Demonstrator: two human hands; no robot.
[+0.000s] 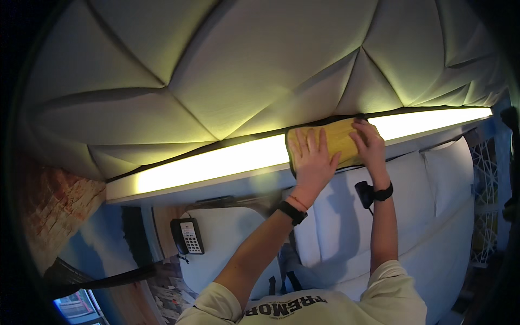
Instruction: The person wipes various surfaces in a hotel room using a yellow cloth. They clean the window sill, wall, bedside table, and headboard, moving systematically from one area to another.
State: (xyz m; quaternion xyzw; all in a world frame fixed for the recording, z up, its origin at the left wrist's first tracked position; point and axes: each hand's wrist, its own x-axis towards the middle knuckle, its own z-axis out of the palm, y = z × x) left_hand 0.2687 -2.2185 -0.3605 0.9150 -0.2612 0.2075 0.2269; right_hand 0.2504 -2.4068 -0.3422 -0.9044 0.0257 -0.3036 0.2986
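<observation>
A yellow cloth with a dark border lies over the middle of a glowing light strip, below a padded wall panel. My left hand rests flat on the cloth's left part, fingers spread. At the cloth's right end is my right hand, fingers bent, with the fingertips near its upper edge by a small dark thing. Whether these fingers pinch the cloth cannot be told. A black wristband is on each wrist, and a small black device sits beside the right one.
Below the ledge stands a bed with white bedding. Left of it, a black corded telephone lies on a pale rounded table. A lit screen is at the lower left, a white lattice at the right.
</observation>
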